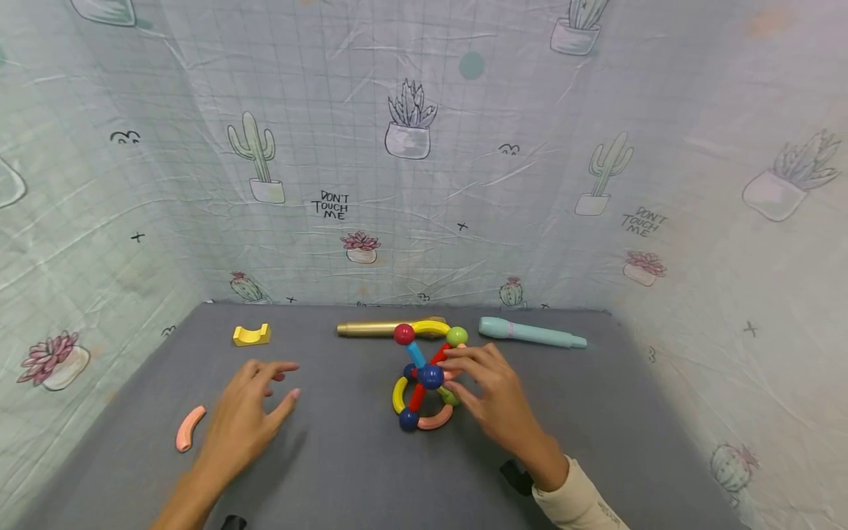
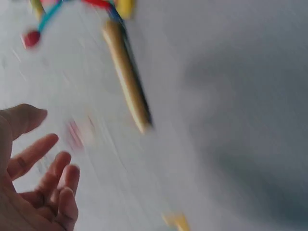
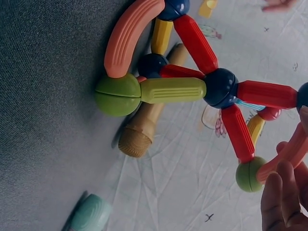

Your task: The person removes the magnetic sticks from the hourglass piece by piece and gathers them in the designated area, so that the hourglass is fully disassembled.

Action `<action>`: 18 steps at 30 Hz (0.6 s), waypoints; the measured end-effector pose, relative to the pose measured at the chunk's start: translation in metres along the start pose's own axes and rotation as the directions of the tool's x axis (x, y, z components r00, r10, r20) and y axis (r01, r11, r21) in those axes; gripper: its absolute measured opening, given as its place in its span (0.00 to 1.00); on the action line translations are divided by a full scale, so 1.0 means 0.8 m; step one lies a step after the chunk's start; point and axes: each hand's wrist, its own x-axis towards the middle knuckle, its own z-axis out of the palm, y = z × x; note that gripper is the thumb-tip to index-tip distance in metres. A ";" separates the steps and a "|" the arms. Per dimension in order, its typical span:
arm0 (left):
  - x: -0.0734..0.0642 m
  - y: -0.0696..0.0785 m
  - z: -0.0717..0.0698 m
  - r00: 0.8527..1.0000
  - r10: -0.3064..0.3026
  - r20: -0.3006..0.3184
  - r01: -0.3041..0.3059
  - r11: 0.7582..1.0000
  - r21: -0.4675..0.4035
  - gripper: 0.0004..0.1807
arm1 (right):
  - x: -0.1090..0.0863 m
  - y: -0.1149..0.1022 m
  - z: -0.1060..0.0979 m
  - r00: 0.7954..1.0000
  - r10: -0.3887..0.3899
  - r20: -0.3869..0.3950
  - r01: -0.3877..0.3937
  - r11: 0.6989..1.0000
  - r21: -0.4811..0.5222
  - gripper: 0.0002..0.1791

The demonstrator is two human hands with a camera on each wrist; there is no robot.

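A model of coloured rods and balls (image 1: 417, 397) stands in the middle of the grey table. Its base ring has curved yellow and salmon rods, and straight red rods meet at a navy ball (image 3: 221, 88). At its upper part my right hand (image 1: 493, 397) pinches a curved salmon rod (image 3: 291, 150), which reaches from a green ball (image 3: 249, 174) towards another navy ball (image 1: 430, 377). My left hand (image 1: 245, 412) hovers to the left of the model, its fingers loosely bent around nothing. In the left wrist view that hand (image 2: 38, 178) is apart from every piece.
A gold toy microphone (image 1: 371, 329) lies behind the model, and a teal stick-like toy (image 1: 530, 333) lies at the back right. On the left are a yellow notched block (image 1: 252, 335) and a loose curved salmon rod (image 1: 190, 428). A patterned cloth (image 1: 424, 221) walls the table.
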 end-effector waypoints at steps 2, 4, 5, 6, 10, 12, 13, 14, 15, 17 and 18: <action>0.007 0.030 0.010 0.999 0.024 0.046 -0.022 0.999 -0.042 0.22 | 0.001 -0.001 0.001 1.000 -0.001 0.001 0.001 1.000 0.004 0.19; 0.014 0.059 0.021 0.994 0.046 0.095 -0.037 0.995 -0.093 0.23 | 0.001 -0.002 0.002 1.000 0.000 0.003 0.000 1.000 0.001 0.19; 0.017 0.073 0.026 0.992 0.060 0.115 -0.046 0.992 -0.120 0.24 | 0.001 -0.002 0.002 1.000 0.000 0.004 0.000 1.000 -0.004 0.19; 0.020 0.087 0.032 0.989 0.078 0.128 -0.059 0.987 -0.149 0.25 | 0.001 -0.002 0.002 1.000 -0.001 0.005 0.001 1.000 -0.007 0.18; 0.032 0.134 0.054 0.976 0.173 0.132 -0.135 0.957 -0.256 0.31 | 0.002 -0.003 0.004 1.000 -0.019 -0.005 0.019 1.000 -0.021 0.18; 0.038 0.150 0.065 0.968 0.219 0.120 -0.177 0.941 -0.289 0.32 | 0.002 -0.003 0.005 0.999 -0.033 -0.014 0.033 0.999 -0.026 0.18; 0.040 0.156 0.070 0.965 0.233 0.117 -0.190 0.936 -0.297 0.33 | 0.002 -0.003 0.006 0.999 -0.038 -0.017 0.038 0.999 -0.027 0.18; 0.042 0.161 0.075 0.962 0.249 0.111 -0.206 0.931 -0.300 0.33 | 0.002 -0.003 0.006 0.999 -0.044 -0.020 0.044 0.999 -0.027 0.18; 0.043 0.165 0.079 0.960 0.260 0.108 -0.217 0.928 -0.304 0.32 | 0.002 -0.003 0.007 0.999 -0.049 -0.021 0.048 0.999 -0.026 0.17; 0.045 0.169 0.086 0.957 0.273 0.098 -0.232 0.923 -0.308 0.29 | 0.002 -0.003 0.008 0.998 -0.058 -0.025 0.057 0.998 -0.017 0.16; 0.045 0.170 0.089 0.957 0.275 0.095 -0.234 0.921 -0.310 0.28 | 0.002 -0.003 0.008 0.998 -0.061 -0.026 0.061 0.998 -0.011 0.16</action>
